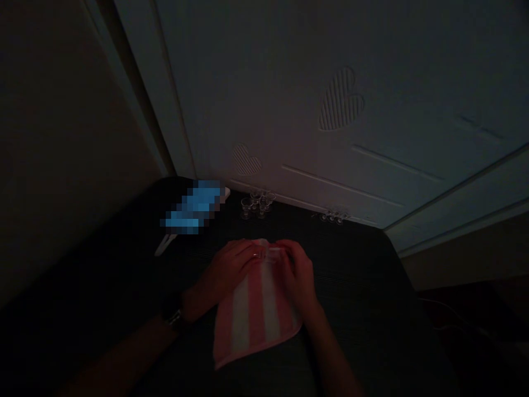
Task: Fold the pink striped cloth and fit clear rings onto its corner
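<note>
A small clear glass lies sideways between my two hands, over a cloth. My left hand, with a watch on its wrist, is closed around the glass's left end. At the other end, the fingers of my right hand are curled against the glass. The pink-and-white striped cloth hangs below both hands toward me, and its top edge shows behind the glass. Dim light hides the exact finger contacts.
Several small stemmed glasses stand at the back of the dark table. More small glassware sits farther right by the white panel. A blurred bright-screened device is at the back left, with a strap.
</note>
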Motion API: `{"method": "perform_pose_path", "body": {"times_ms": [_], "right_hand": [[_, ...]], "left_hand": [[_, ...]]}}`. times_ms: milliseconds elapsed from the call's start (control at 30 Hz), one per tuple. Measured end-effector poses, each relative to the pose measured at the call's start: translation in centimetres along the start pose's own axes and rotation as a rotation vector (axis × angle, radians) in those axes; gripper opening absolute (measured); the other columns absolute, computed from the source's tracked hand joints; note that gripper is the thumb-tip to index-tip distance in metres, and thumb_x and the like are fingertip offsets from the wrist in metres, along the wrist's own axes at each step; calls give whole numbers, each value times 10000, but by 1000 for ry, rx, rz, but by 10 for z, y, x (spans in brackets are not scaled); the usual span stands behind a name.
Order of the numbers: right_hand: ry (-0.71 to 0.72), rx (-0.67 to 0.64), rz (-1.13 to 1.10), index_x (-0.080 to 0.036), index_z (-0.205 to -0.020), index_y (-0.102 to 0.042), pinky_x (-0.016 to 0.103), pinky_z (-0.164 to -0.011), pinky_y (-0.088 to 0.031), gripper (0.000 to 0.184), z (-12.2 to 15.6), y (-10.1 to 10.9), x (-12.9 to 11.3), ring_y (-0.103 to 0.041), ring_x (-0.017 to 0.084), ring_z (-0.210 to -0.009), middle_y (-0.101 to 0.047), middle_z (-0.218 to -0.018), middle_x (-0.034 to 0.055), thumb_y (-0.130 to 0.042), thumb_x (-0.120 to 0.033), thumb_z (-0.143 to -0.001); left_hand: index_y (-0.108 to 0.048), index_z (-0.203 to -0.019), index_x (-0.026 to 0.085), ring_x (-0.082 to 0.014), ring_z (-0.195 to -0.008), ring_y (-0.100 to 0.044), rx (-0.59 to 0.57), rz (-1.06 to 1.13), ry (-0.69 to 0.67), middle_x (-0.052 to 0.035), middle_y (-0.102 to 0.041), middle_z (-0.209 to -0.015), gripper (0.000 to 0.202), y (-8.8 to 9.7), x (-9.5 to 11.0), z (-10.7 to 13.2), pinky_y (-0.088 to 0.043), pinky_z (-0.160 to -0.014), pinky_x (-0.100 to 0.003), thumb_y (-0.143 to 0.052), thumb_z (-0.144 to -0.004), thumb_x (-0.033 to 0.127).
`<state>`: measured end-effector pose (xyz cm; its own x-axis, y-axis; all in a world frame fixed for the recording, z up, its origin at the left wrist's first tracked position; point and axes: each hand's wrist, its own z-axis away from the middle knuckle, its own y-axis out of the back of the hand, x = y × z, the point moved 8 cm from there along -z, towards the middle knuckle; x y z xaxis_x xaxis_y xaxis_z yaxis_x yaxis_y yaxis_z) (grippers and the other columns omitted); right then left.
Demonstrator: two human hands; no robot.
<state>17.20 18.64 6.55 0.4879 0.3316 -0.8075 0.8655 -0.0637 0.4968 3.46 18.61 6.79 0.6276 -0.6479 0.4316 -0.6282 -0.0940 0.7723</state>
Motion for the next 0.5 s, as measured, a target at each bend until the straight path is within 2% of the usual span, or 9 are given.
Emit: {"method": "perform_pose_path", "body": {"times_ms": [100, 333, 500], "right_hand": [[-6, 7, 1, -223, -1051, -536, 301, -849, -443, 229, 0, 0, 1, -563, 154, -947, -603, -1000, 40, -373, -218, -891], [-18, 15, 14, -215, -1059, -533, 305, -846, -445, 235, 0, 1, 4, -566, 163, -962, -605, -1015, 55, -378, -206, -883], [-32, -5, 30, -215, -1062, -534, 285, -814, -445, 244, 0, 0, 3, -565, 162, -963, -612, -1010, 52, -370, -198, -881]], "left_hand": [[-582, -1027, 201, -164, -1010, -537, 23, -1, -23, -32, -614, -1078, 222, 3, 2, 0, -427, -883, -333, -417, -878, 211], [-558, -1075, 208, -172, -1013, -533, 9, 5, -21, -37, -602, -1108, 242, 3, 3, -1, -417, -883, -345, -421, -876, 196], [-568, -1039, 210, -167, -1006, -531, -18, 19, -14, -27, -612, -1080, 212, 2, 3, 0, -402, -888, -338, -434, -875, 214]]}}
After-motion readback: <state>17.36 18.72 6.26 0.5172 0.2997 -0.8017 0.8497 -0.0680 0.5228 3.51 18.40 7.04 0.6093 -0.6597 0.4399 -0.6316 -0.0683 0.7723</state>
